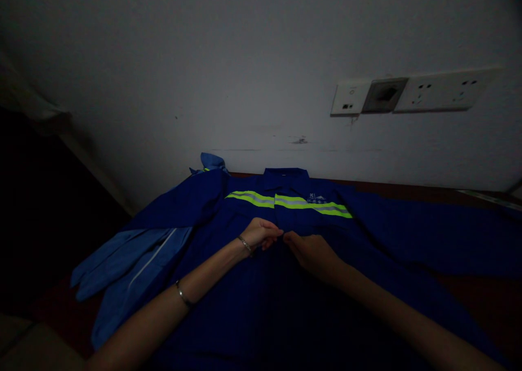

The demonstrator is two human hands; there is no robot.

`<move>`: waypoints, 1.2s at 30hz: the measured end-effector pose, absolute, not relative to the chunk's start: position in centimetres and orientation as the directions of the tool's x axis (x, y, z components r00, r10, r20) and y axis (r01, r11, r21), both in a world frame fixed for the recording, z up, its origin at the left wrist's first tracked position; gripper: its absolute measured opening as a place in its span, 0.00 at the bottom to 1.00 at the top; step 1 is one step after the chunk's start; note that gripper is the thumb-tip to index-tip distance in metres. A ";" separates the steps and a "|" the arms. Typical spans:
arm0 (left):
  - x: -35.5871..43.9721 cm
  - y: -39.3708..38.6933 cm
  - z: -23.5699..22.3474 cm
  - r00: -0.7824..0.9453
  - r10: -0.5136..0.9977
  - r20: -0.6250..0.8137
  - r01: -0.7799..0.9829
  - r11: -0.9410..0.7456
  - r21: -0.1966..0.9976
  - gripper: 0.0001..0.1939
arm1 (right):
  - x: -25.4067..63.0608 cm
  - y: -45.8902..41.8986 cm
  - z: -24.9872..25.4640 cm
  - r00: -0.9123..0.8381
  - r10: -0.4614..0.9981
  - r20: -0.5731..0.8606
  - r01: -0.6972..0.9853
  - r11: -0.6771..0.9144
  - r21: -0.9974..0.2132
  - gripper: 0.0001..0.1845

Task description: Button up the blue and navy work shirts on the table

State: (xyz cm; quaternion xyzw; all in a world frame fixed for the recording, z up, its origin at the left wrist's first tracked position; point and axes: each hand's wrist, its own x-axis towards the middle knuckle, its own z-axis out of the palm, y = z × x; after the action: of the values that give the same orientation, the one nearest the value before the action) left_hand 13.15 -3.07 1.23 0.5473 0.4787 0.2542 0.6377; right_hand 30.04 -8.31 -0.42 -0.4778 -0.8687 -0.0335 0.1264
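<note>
A dark blue work jacket [248, 295] lies spread out, its collar toward the wall and its sleeves out to both sides. Across its chest runs a yellow-green and grey reflective band [255, 198], with a small white print at the right. My left hand [259, 234], with bangles on the wrist and forearm, pinches the jacket's front at the middle, just below the band. My right hand [312, 251] pinches close beside it, the fingertips of both hands nearly touching. The small piece of cloth or fastening between them is too dark to make out.
Lighter blue clothing [138, 257] lies under the jacket's left side, with another bit [214, 161] by the wall. Dark red surface [481, 300] shows at the right. A white wall [244, 88] stands behind, bearing a row of sockets [432, 93]. The lower left is very dark.
</note>
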 end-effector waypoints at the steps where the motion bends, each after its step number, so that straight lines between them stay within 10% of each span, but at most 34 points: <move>1: 13.1 -3.1 1.1 0.416 0.848 -0.329 0.189 0.273 0.943 0.14 | 30.0 -8.3 -0.4 -0.511 0.823 0.246 0.841 0.538 -0.054 0.11; 36: 13.0 -2.3 0.2 0.459 0.826 -0.326 -0.058 0.394 0.917 0.21 | 28.9 -8.8 0.7 -0.504 0.832 0.233 0.864 0.490 0.119 0.12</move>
State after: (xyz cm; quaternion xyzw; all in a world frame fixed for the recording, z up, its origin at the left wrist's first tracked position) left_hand 12.98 -2.34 0.23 0.4571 0.4200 0.3063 0.7216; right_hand 28.87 -8.84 0.69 -0.4927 -0.8601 -0.1107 0.0720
